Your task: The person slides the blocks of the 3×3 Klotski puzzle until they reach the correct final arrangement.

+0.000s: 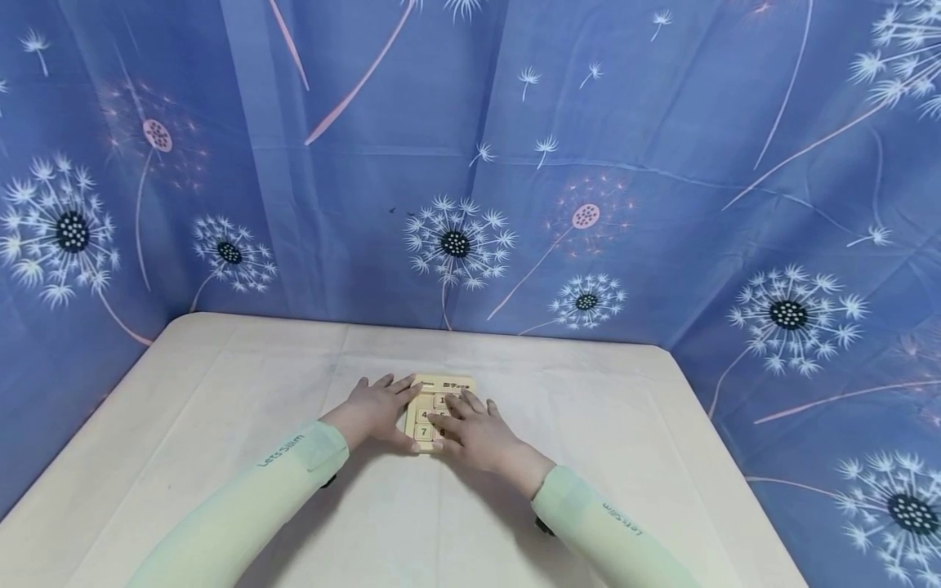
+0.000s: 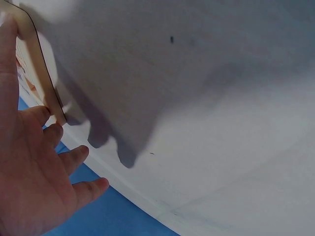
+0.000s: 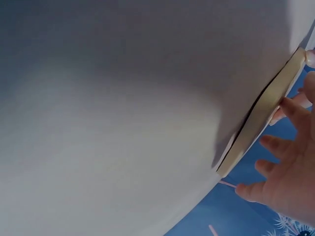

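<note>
A pale yellow number slide puzzle [image 1: 434, 381] lies flat on the table, its square tiles showing digits such as 1, 4 and 7. My left hand [image 1: 377, 412] holds the puzzle's left side, thumb by the lower corner and index finger near the upper one. The other left fingers spread away from it, as the left wrist view shows with the hand [image 2: 37, 172] beside the board's edge [image 2: 44, 73]. Over the tiles lies my right hand [image 1: 481, 437], fingers extended and touching them; it hides the right-hand columns. In the right wrist view the board's side [image 3: 266, 105] runs beneath spread fingers.
A cream-covered table [image 1: 243, 392] extends around the puzzle. Behind it and along both sides hangs a blue curtain [image 1: 353, 229] with dandelion prints. Both forearms wear pale green sleeves [image 1: 253, 498].
</note>
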The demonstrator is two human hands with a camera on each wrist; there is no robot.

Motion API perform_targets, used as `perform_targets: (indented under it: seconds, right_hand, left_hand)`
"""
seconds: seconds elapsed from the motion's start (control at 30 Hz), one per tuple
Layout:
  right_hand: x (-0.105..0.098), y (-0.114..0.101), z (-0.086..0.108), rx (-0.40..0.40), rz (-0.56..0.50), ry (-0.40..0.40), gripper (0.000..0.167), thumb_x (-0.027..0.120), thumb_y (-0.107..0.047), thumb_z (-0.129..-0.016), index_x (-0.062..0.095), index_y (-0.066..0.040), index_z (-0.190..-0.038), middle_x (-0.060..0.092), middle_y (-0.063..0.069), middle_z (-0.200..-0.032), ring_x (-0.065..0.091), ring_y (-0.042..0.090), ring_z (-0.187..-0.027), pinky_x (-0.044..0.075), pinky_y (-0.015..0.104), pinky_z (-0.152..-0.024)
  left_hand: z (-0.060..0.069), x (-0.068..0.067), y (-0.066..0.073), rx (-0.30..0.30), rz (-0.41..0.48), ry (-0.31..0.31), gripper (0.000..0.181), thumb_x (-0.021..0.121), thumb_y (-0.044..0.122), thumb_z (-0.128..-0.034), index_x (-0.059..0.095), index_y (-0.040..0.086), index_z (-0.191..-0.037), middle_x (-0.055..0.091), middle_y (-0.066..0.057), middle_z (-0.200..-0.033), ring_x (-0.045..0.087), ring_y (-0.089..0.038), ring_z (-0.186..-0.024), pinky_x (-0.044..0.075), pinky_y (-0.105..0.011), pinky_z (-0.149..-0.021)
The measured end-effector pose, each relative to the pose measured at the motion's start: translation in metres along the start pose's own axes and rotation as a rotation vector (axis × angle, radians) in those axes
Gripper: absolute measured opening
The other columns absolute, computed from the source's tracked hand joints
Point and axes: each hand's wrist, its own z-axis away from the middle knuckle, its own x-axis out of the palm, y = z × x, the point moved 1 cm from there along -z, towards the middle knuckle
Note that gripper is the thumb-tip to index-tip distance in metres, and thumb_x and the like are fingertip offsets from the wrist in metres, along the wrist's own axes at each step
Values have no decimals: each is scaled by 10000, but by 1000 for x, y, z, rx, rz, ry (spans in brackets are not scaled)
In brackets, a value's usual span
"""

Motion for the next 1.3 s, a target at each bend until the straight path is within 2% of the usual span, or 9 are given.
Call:
perform_targets:
  seconds: [0.3,0.63,0.9,1.3]
  right_hand:
    - [-1,9,2,-15,-17,19,534,502,-521,-1035,523,-276,-1509,355,132,-1669,263,435,-1565,277,735,-1204]
    - [-5,17,1,15,-36,38,575,519,-502,-1032,495,-213,-1529,350,158,-1664,244,462,-1564,256,744,-1206]
    - [-6,23,-4,66,-39,24,583,488,-533,-1040,476,-236,-1542,346,141,-1671,232,446,-1573,257,723,-1221]
    - [-6,23,-7,75,-43,18,568,489,-513,-1047,489,-224,-1536,349,145,-1670,236,443,-1574,258,720,-1222]
  left_hand:
    - [1,0,0,1,4,6,1091,741,716,-782,302,183,-1627,221,-21,-1732,251,-407,-1579,247,-693,-1243]
    - [-1,2,-1,-7,6,0,1106,739,729,-775,281,204,-1634,205,-3,-1737,241,-387,-1587,248,-686,-1246]
    - [-2,1,0,-7,-6,-7,1100,730,733,-781,280,205,-1634,199,0,-1739,244,-384,-1586,252,-684,-1245]
    - [-2,2,-2,-11,14,-9,1106,743,726,-772,279,212,-1635,184,1,-1742,232,-395,-1588,230,-695,-1248]
